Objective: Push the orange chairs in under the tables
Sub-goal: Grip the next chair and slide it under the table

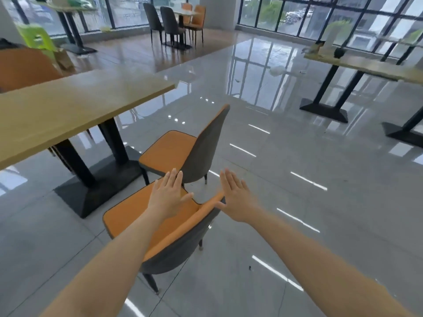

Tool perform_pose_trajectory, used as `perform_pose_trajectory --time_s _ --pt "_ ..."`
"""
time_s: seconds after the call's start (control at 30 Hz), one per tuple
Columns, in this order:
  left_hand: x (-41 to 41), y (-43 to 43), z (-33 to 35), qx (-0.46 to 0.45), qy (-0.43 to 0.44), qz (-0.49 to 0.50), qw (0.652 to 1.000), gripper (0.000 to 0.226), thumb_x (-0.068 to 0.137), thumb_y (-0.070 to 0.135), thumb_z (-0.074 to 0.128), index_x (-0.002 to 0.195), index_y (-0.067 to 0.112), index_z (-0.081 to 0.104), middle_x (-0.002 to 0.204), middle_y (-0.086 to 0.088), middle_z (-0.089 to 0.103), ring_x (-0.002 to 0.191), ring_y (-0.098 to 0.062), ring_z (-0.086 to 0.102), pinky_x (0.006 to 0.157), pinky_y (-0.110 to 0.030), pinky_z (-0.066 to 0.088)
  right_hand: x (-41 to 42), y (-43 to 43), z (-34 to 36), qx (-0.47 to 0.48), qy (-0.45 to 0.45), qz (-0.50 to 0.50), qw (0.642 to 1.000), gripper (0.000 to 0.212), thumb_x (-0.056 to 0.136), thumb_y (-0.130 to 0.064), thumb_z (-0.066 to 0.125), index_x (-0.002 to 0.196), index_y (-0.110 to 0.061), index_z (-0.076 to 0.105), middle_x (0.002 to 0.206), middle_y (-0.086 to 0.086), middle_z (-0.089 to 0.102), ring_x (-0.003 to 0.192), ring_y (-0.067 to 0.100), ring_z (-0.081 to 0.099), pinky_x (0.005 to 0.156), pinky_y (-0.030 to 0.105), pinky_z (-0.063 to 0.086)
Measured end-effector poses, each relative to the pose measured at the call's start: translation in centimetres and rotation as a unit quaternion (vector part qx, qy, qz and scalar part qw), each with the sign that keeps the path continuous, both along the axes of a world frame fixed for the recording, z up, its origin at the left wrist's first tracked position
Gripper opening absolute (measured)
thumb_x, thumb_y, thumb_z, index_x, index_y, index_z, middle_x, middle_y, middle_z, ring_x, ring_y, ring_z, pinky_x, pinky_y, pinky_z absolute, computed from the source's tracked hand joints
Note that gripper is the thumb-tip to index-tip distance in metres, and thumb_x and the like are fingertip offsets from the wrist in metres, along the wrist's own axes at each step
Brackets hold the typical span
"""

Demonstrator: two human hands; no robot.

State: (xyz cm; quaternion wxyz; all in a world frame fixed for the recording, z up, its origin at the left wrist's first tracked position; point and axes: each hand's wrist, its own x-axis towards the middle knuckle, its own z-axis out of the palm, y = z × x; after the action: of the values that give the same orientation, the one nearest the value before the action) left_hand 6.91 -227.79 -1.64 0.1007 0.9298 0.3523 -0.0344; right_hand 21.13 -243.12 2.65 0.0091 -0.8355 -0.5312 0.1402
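Observation:
Two orange chairs with grey backs stand beside a wooden table (75, 104) on black pedestal legs, both pulled out from it. The near chair (135, 216) is right below me; the far chair (169, 149) stands just beyond it. My left hand (168, 195) hovers flat, fingers spread, over the near chair's seat. My right hand (235, 197) is open too, its thumb touching the top edge of the near chair's backrest. Neither hand grips anything.
Another orange chair (25, 67) sits at the table's far side, left. A second table (366, 65) on black bases stands at the right. A far table (183, 12) has grey and orange chairs around it. Glossy tiled floor spreads out to the right.

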Motion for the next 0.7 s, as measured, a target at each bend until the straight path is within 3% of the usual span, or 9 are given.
perform_pose_trajectory --time_s 0.17,0.3,0.47,0.57,0.7 --pt "-1.0 -2.1 -1.4 -0.058 0.017 0.149 0.987 0.086 0.087 0.069 0.026 0.150 0.019 -0.004 0.160 -0.002 -0.006 0.148 -0.020 -0.003 0.119 -0.045 0.003 3.8 2.6 -2.3 -0.035 0.029 0.157 0.987 0.092 0.093 -0.052 0.043 0.147 -0.012 -0.020 0.158 0.008 -0.021 0.147 0.024 -0.015 0.120 0.040 0.000" --pt "-2.8 -6.3 -1.7 -0.104 0.022 0.298 0.949 0.091 0.084 0.072 0.032 0.150 0.020 -0.002 0.160 -0.004 -0.003 0.148 -0.022 0.001 0.119 -0.047 0.006 5.2 3.1 -3.5 -0.068 0.050 0.274 0.958 0.099 0.089 -0.056 0.049 0.147 -0.015 -0.020 0.159 0.005 -0.018 0.148 0.021 -0.011 0.120 0.040 0.002" --pt "-4.1 -11.1 -2.2 -0.151 0.038 0.349 0.924 0.101 0.076 0.074 0.048 0.150 0.023 0.002 0.160 -0.004 0.008 0.147 -0.023 0.011 0.118 -0.048 0.013 5.6 2.7 -4.5 -0.097 0.012 0.364 0.926 0.099 0.090 -0.045 0.056 0.147 -0.013 -0.018 0.160 0.007 -0.010 0.148 0.024 -0.004 0.120 0.042 0.006" --pt "-4.2 -12.0 -3.1 -0.145 0.077 0.326 0.931 0.100 0.071 0.058 0.068 0.149 0.025 0.014 0.154 -0.002 0.027 0.140 -0.023 0.028 0.115 -0.043 0.026 5.6 3.1 -5.5 -0.093 -0.028 0.387 0.917 0.091 0.093 -0.038 0.054 0.149 -0.013 -0.013 0.160 0.007 0.003 0.148 0.025 0.004 0.120 0.044 0.008" --pt "-3.7 -11.1 -4.3 -0.084 0.083 0.331 0.936 0.057 0.079 0.020 0.064 0.131 0.022 0.042 0.126 -0.004 0.054 0.118 -0.025 0.051 0.094 -0.036 0.041 5.8 4.2 -7.2 -0.080 -0.043 0.391 0.916 0.081 0.094 -0.034 0.053 0.150 -0.010 -0.001 0.154 0.008 0.025 0.142 0.026 0.023 0.118 0.043 0.017"
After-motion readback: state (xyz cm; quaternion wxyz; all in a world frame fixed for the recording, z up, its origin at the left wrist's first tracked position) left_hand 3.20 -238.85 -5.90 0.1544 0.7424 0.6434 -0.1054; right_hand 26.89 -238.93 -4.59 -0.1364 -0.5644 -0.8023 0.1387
